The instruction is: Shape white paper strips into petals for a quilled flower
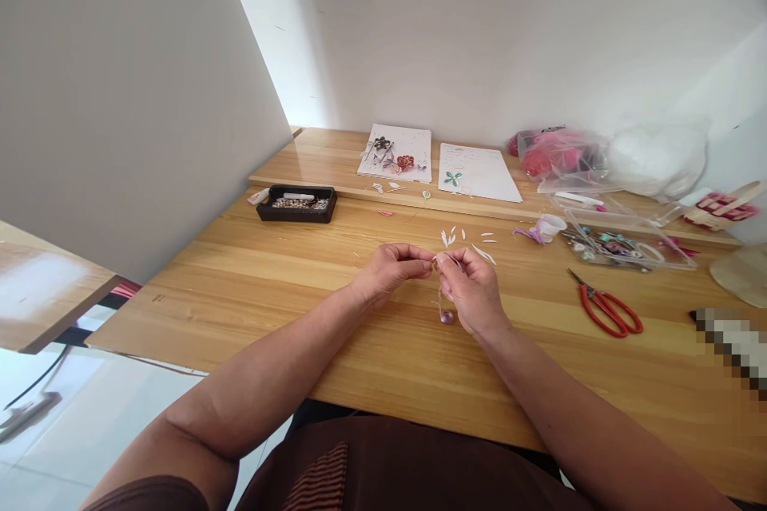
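My left hand [389, 273] and my right hand [474, 287] meet above the wooden table, thumbs and forefingers pinched tip to tip. Whatever small, thin piece sits between the fingertips is too tiny to name. From the right fingers a pale thread [439, 303] runs down to a small purple bobbin [447, 318], just below that hand. Beyond the fingers, several slim white petals [452, 236] lie scattered; a few are close to the right knuckles. Red-handled scissors [608, 310] rest to the right, blades pointing away to the left.
At the back left stands a black tray [297, 211] of beads. Papers [479, 176] with flower ornaments lie on a raised ledge along the wall. To the right are a white spool [551, 228] with purple ribbon, a clear box [629, 243] of beads and plastic bags [653, 160].
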### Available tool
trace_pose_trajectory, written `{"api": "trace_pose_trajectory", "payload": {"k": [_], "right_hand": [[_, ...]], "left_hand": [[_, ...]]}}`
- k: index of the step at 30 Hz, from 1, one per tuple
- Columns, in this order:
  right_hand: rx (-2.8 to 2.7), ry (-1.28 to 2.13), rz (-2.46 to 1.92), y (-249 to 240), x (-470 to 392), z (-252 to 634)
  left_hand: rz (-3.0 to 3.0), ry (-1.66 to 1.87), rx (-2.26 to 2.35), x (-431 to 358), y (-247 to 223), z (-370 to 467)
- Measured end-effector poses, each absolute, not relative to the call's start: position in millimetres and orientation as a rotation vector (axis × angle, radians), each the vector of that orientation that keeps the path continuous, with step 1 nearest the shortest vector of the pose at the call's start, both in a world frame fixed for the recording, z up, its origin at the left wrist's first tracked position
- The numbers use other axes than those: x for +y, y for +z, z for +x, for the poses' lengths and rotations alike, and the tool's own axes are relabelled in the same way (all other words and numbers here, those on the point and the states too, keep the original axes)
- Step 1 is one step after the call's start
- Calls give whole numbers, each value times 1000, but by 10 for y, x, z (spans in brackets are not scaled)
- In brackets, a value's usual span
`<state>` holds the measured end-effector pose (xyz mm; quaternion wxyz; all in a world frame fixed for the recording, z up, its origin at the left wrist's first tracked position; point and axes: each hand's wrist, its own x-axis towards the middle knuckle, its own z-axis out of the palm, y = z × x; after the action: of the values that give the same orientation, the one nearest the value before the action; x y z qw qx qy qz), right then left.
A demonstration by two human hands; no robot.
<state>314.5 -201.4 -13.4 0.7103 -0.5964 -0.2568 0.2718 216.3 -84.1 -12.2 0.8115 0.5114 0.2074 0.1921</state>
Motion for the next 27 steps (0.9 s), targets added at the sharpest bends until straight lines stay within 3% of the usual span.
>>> {"api": "trace_pose_trajectory", "payload": {"k": [27], "right_hand": [[-592,599,-1315,-143,-2008,3128]], "left_hand": [[1065,505,518,-859,-123,2179]]}}
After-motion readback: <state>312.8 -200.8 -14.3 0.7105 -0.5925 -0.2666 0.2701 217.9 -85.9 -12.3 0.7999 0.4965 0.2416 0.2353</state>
